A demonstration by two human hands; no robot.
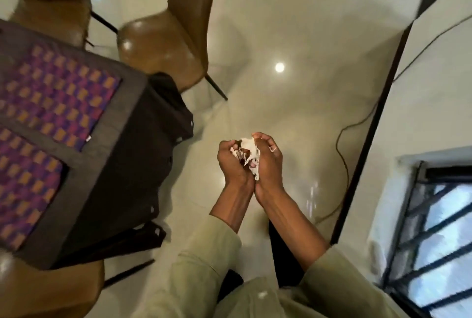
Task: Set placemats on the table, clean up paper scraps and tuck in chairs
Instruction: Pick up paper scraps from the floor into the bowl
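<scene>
From my head view, my left hand [233,162] and right hand [268,162] are cupped together over the floor [281,24], fingers [263,137] curled around crumpled paper scraps [249,151]. Two placemats [58,93] lie on the counter [122,123] beside a chair [168,36].

Counted in view: two placemats [55,93] [25,185], one table [122,154], three chairs [168,42] [48,1] [51,289], two hands [233,162] [268,159], one paper wad [249,151], one cable [343,154], one window [439,236].

Glossy pale floor [281,24] reflecting a ceiling light, white wall [434,88], barred window [439,236], possibly a trailing cable [343,154]
</scene>
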